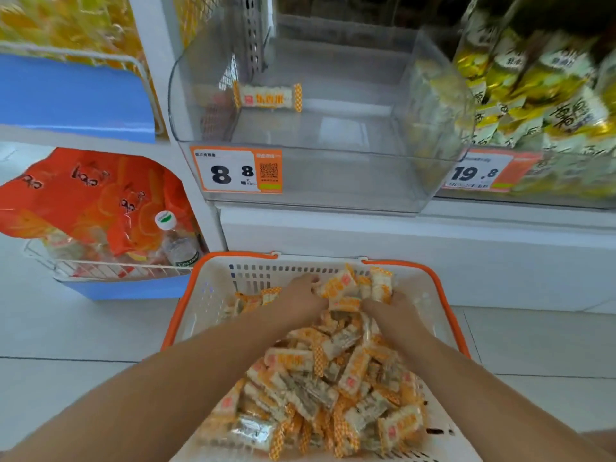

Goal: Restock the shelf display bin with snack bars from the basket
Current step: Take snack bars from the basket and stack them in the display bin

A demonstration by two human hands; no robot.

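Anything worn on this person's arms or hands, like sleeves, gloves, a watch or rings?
Nothing visible. Both forearms are bare as far as the frame shows, with no sleeves in view. The left hand and right hand have no gloves, and no watch or bracelet shows; the fingers are partly hidden.

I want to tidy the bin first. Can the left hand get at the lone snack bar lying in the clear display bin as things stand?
Probably not yet: the left hand is closed on a bunch of orange-and-white wrapped snack bars in the white basket. The clear plastic bin is open-topped, so the lone bar looks unobstructed.
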